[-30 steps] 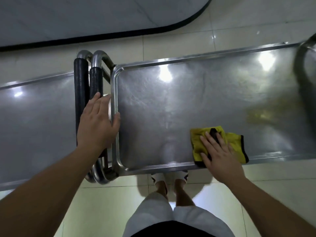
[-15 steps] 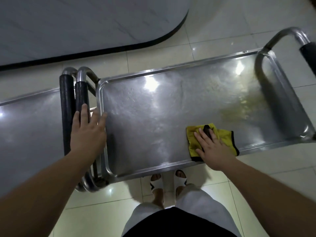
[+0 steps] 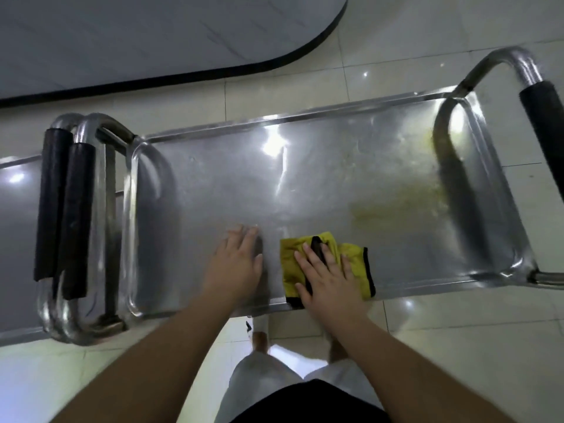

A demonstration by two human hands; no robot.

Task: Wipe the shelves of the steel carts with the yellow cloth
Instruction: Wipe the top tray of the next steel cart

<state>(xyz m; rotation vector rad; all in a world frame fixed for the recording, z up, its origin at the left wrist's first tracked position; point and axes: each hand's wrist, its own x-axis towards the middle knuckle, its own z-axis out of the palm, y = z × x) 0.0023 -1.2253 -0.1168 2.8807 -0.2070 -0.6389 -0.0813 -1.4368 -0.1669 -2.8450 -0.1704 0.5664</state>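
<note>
1. Right, nearest the camera, your white shorts (image 3: 262, 380) and your feet stand on the pale tiled floor (image 3: 457, 346), just at the cart's near edge.
2. Your right hand (image 3: 328, 276) lies flat on the yellow cloth (image 3: 354, 254), fingers straight and spread, pressing it onto the steel shelf (image 3: 213, 193) beside the near rim.
3. Your left hand (image 3: 236, 261) rests palm down on the bare steel just left of the cloth, fingers straight, holding nothing.
4. Further out on the shelf, a yellowish smear (image 3: 396, 203) spreads towards the right end.
5. Left, two black-padded handles (image 3: 65, 215) sit side by side, with a second cart's shelf (image 3: 15, 239) beyond them.
6. Right, another padded handle (image 3: 546, 126) arches over the shelf's end.
7. Farthest off, a grey surface with a dark curved edge (image 3: 152, 41) covers the floor.
</note>
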